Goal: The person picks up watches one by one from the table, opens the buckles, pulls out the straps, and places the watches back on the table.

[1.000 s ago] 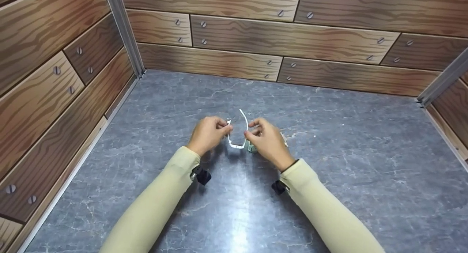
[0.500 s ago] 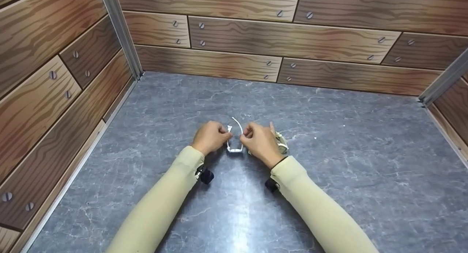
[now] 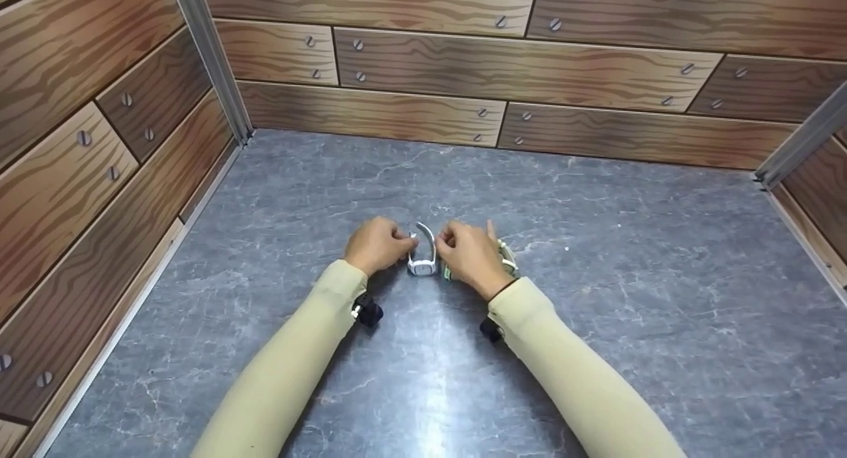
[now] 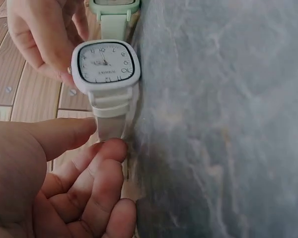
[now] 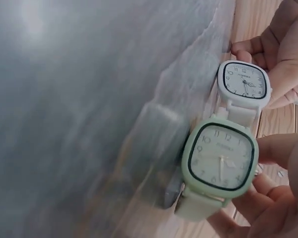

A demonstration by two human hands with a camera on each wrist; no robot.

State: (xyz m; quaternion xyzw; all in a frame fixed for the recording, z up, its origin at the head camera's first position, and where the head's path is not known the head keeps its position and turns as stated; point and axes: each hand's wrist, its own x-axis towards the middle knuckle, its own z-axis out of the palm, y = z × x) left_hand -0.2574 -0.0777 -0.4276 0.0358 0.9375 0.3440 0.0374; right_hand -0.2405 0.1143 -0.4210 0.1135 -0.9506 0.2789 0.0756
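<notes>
A white wristwatch point(image 3: 422, 267) with a squarish dial stands between the hands, its two strap halves rising from the case. The left hand point(image 3: 378, 247) pinches one strap half; in the left wrist view its thumb and fingers point(image 4: 111, 148) are at the pale strap point(image 4: 111, 126). My right hand point(image 3: 471, 256) has its thumb and fingertips at the other strap half. Close by that hand is a mint-green wristwatch point(image 5: 221, 157), dial facing the right wrist camera, partly hidden under the hand in the head view. The white watch point(image 5: 243, 82) appears behind it there.
A pale strap-like piece point(image 3: 506, 254) shows just right of the right hand; whether it belongs to the green watch I cannot tell. Small white specks point(image 3: 566, 249) lie farther right on the grey marbled tabletop point(image 3: 595, 299). Wood-patterned walls point(image 3: 410, 64) enclose the back and sides.
The white watch has come lower and tilted, so its dial now faces the head camera more. Its long strap end dropped. The right hand shifted left, closer to the left hand.
</notes>
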